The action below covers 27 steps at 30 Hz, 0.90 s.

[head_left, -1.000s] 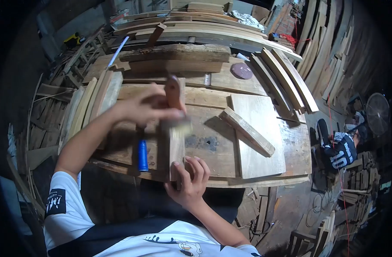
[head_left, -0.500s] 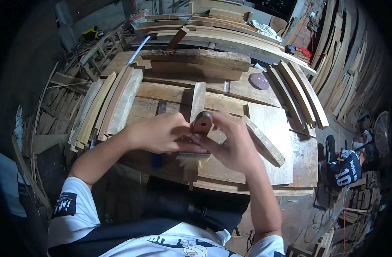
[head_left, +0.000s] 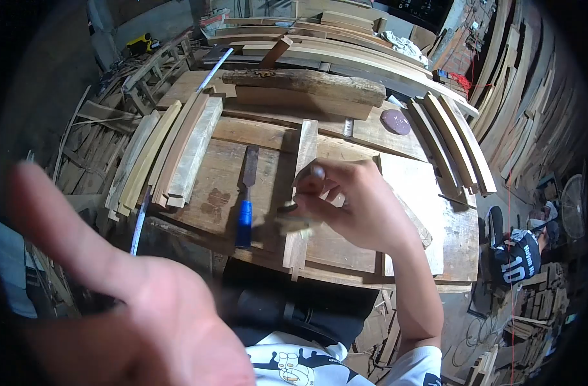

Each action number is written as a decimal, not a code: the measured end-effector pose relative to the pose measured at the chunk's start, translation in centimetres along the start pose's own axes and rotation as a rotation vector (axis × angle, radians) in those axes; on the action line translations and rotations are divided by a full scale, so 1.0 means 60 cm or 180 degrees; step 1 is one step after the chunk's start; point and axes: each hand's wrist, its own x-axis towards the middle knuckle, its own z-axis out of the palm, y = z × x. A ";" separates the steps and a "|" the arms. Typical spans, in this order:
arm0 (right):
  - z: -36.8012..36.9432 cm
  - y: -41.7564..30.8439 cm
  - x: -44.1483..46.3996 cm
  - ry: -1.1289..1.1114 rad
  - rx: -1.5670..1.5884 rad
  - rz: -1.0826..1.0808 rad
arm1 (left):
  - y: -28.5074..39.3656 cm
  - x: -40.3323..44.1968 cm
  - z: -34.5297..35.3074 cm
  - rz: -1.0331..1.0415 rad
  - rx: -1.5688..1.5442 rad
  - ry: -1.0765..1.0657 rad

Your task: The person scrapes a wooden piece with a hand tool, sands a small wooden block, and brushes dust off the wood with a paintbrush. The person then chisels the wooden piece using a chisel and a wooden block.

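My right hand (head_left: 364, 209) is closed around the wooden handle of a flat brush (head_left: 312, 184). Its pale, blurred bristles hang over a narrow wooden strip (head_left: 306, 145) lying lengthwise on the workbench (head_left: 274, 135); I cannot tell whether they touch it. Large and close to the camera at lower left, my left hand (head_left: 175, 315) shows its palm, one digit stretched out to the upper left, holding nothing visible. A chisel (head_left: 245, 215) with a blue handle lies left of the strip. Beneath my right forearm are a pale board (head_left: 409, 174) and a wooden block (head_left: 422, 231).
Long wooden pieces (head_left: 194, 151) line the bench's left side, and curved ones (head_left: 451, 141) the right. A rough-edged plank (head_left: 307, 83) stands across the back near a purple disc (head_left: 395, 122). A person in a dark numbered shirt (head_left: 519, 257) is low at right, near a fan (head_left: 571, 199).
My left hand has left the brush and swung down-left toward the camera, opening. My right hand keeps the brush, slightly farther right. The chisel is now fully uncovered.
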 end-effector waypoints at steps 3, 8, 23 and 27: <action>-0.011 -0.004 0.004 -0.0033 0.0082 0.0151 | -0.012 -0.010 0.009 -0.0049 -0.0131 0.0062; -0.010 -0.015 -0.001 -0.0098 -0.0041 0.0192 | -0.026 -0.018 0.000 -0.0157 -0.0202 0.0205; -0.009 0.115 0.084 0.0925 -0.1109 -0.0075 | -0.026 -0.012 -0.015 -0.0307 -0.0497 0.0097; -0.016 0.058 0.060 0.0192 -0.0756 -0.0438 | -0.034 -0.007 -0.017 -0.0389 -0.0532 0.0052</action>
